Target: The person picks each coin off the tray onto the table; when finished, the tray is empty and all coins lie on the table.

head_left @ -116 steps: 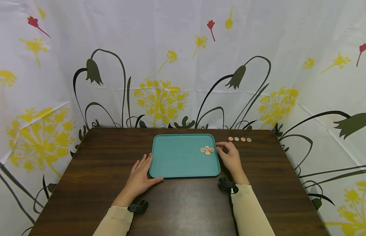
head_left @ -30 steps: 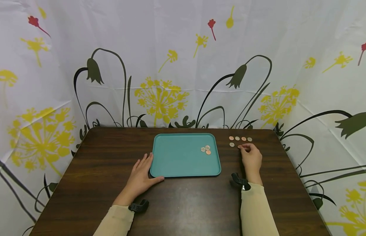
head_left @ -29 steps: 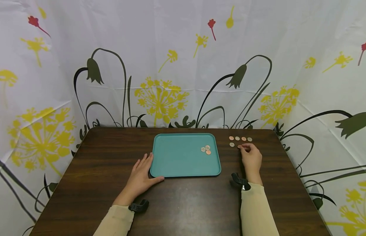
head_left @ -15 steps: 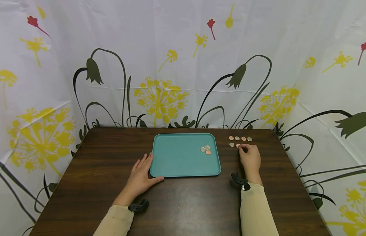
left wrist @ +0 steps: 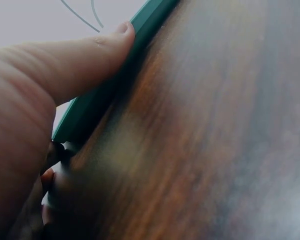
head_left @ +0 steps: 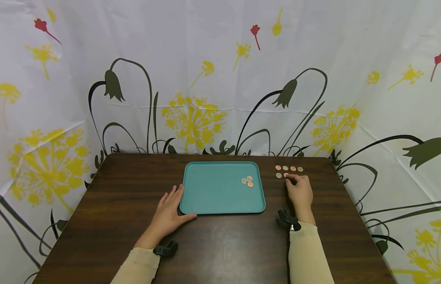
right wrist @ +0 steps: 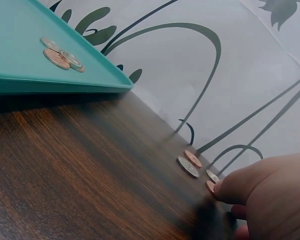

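Observation:
My left hand [head_left: 167, 217] lies spread at the near left corner of a teal tray [head_left: 213, 209], fingers along its left side and thumb at its front edge. In the left wrist view the thumb [left wrist: 100, 57] rests against the tray's rim. My right hand [head_left: 300, 193] is on the table right of the tray, thumb and finger at a copper coin [head_left: 286, 175]. The right wrist view shows the thumb on the edge of this coin [right wrist: 210, 186], which lies almost flat. Beside it on the left is a silver coin [head_left: 278, 175]. Two silver coins and a copper coin [head_left: 250, 184] lie clustered on the tray.
Behind the right hand, a row of several coins [head_left: 293, 169] alternates copper and silver near the table's far edge. The dark wooden table [head_left: 220, 244] ends at a white curtain [head_left: 220, 59] printed with flowers. Black bands [head_left: 288, 219] sit on both wrists.
A copper coin has left the tray; a silver and a copper coin now form a second row on the table. Lately my right hand slid the copper one slightly left. The left hand stayed still.

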A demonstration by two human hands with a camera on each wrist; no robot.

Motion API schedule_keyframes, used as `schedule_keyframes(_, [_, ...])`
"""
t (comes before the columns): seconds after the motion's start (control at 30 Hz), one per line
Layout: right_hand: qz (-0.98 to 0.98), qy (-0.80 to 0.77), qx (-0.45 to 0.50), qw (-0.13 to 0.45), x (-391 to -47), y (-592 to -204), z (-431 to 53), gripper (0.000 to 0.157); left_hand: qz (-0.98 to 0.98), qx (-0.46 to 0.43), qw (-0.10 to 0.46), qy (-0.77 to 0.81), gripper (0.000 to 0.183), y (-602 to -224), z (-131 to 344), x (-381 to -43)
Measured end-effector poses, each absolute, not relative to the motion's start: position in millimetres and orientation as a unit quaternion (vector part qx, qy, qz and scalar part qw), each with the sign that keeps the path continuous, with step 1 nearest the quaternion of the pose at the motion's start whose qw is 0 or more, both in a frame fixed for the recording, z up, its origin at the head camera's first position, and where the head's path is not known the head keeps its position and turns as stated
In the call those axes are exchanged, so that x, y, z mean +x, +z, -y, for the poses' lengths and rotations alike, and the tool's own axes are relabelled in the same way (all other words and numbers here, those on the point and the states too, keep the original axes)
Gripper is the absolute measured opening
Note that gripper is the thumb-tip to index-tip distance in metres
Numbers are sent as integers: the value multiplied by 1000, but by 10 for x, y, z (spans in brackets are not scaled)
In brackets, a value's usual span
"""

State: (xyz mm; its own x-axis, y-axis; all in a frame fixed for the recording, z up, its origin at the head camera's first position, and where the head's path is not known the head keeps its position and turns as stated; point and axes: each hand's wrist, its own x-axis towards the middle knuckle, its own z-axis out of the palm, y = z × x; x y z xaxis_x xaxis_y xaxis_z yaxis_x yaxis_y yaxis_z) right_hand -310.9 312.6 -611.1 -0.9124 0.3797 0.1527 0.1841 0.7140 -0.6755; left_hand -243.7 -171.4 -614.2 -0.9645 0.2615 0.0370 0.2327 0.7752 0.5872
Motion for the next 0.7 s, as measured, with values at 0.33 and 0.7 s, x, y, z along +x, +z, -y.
schedule_keyframes(0.33, [915, 347, -160, 130, -3099, -6073, -3135, 30, -944, 130, 26, 302, 122, -6174, 1702, -2452])
schedule_keyframes(0.7, [886, 393, -153, 191, -3140, -6122, -3094, 21, -943, 133, 25, 303, 121, -6149, 1713, -2461])
